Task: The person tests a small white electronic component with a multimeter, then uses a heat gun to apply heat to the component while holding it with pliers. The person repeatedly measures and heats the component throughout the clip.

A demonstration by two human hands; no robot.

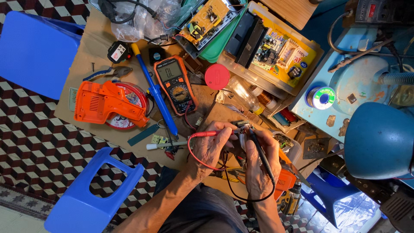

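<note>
I see the left hand (pixel 211 149) clenched on a red probe (pixel 203 134), fingers pinching its shaft, tip aimed at a small whitish part (pixel 242 139) held between both hands near the near edge of the counter (pixel 92 51). Right hand (pixel 258 166) grips the black probe (pixel 258 149), fingers wrapped around it, tip on the same part. What the part is, I cannot tell. Red and black leads loop below the hands.

The counter is a low cardboard-covered surface, heavily cluttered. An orange multimeter (pixel 176 83) lies mid-counter, display up, with a blue-handled soldering iron (pixel 156 97) just beside it on its left. An orange plastic tool housing (pixel 107 103) sits on a red round tin (pixel 131 105) toward the left edge, pliers (pixel 110 72) behind it. A red round lid (pixel 217 77) lies right of the meter. A clear bin with circuit boards (pixel 276 49) sits at the far side. A solder spool (pixel 321 98) rests on a blue metal surface at right, near a blue lamp shade (pixel 379 140).

The floor is a checkered cube-pattern tile (pixel 30 138). One blue plastic stool (pixel 92 190) stands near-left, another blue seat (pixel 36 47) far-left.
</note>
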